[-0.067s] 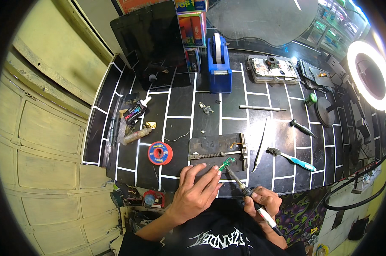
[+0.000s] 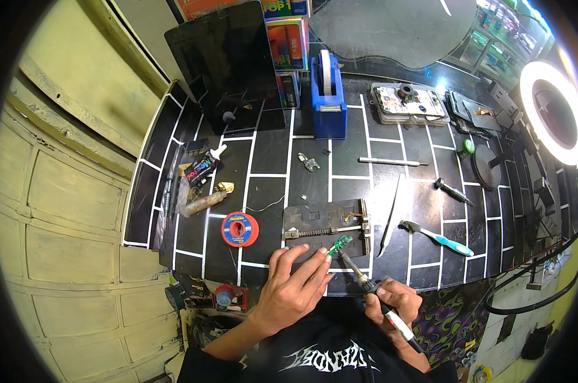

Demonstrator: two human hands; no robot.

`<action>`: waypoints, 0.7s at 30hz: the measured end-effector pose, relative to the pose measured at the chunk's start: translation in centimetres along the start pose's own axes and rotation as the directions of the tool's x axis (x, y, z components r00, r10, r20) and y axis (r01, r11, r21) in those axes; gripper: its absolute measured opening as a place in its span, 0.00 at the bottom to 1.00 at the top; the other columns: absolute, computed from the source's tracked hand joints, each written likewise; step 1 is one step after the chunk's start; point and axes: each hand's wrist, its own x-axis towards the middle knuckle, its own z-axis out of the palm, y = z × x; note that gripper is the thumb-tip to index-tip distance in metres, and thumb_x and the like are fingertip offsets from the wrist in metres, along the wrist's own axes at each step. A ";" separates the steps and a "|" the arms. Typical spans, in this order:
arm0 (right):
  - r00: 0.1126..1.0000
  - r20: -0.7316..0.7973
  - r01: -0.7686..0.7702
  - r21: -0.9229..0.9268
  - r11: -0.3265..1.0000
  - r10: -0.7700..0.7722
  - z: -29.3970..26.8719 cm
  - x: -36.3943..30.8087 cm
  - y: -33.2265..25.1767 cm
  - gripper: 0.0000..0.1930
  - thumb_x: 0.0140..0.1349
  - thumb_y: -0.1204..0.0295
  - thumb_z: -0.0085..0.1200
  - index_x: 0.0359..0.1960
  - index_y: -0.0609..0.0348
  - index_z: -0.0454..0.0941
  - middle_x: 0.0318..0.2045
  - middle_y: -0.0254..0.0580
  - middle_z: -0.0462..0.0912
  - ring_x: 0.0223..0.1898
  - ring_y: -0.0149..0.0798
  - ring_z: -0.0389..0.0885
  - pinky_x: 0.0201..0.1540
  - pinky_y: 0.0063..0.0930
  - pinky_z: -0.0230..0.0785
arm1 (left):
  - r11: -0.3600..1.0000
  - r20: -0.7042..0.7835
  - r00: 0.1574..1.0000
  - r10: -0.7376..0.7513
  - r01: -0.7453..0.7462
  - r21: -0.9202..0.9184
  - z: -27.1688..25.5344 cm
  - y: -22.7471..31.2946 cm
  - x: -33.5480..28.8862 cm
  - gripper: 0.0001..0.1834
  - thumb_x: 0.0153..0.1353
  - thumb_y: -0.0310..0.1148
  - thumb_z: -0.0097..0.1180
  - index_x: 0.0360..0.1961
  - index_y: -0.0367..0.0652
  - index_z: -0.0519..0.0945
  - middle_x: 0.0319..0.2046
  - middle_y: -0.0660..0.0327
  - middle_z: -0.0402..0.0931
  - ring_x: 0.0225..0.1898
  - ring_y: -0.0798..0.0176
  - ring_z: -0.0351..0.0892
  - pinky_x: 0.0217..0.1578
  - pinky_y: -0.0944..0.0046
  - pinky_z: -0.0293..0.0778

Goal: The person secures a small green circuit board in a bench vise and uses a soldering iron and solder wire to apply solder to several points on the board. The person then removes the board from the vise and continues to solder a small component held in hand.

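1. So, across the middle runs the black table with its white lines, the firm base for all this small work.
2. On it, near the front edge, lies the dark holder, a flat plate with a metal spring rod; it looks stiff and steady.
3. Here's the left hand, fingers stretched forward, tips at the green board; the thumb is hidden, so whether it's a true pinch I cannot tell.
4. And the right hand is closed around the soldering iron, well back on its grip, which looks the sensible hold: the metal end is probably hot.
5. Smallest, the green board, over the holder's near right part, iron tip at its edge, contact too fine to judge. I'd call it light, stiff, fragile and easily nudged; best held by its bare edges, at the end away from the tip.
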 end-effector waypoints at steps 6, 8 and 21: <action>1.000 -0.013 0.001 0.016 1.000 -0.001 0.1 0.4 0.2 0.16 0.53 0.80 0.68 0.35 0.59 0.69 0.17 0.40 0.76 0.16 0.39 0.80 0.18 0.28 0.71 | 1.000 0.005 1.000 0.004 -0.004 0.000 0.0 -0.3 0.3 0.20 0.57 0.32 0.66 0.50 0.35 0.84 0.56 0.56 0.78 0.56 0.47 0.69 0.53 0.45 0.68; 1.000 -0.005 0.021 0.018 1.000 -0.021 0.1 0.7 0.1 0.14 0.58 0.79 0.64 0.35 0.60 0.66 0.15 0.40 0.73 0.14 0.37 0.75 0.17 0.27 0.68 | 1.000 0.005 1.000 0.004 -0.004 -0.001 0.0 -0.3 0.3 0.20 0.57 0.32 0.66 0.50 0.35 0.83 0.56 0.56 0.78 0.56 0.47 0.69 0.53 0.45 0.68; 1.000 -0.006 -0.015 -0.003 1.000 0.015 0.0 0.2 0.2 0.17 0.52 0.80 0.68 0.36 0.58 0.69 0.17 0.40 0.76 0.16 0.40 0.80 0.19 0.29 0.72 | 1.000 0.004 1.000 -0.002 0.002 -0.014 0.0 -0.3 0.3 0.20 0.56 0.31 0.66 0.49 0.35 0.83 0.56 0.56 0.78 0.56 0.47 0.69 0.53 0.44 0.68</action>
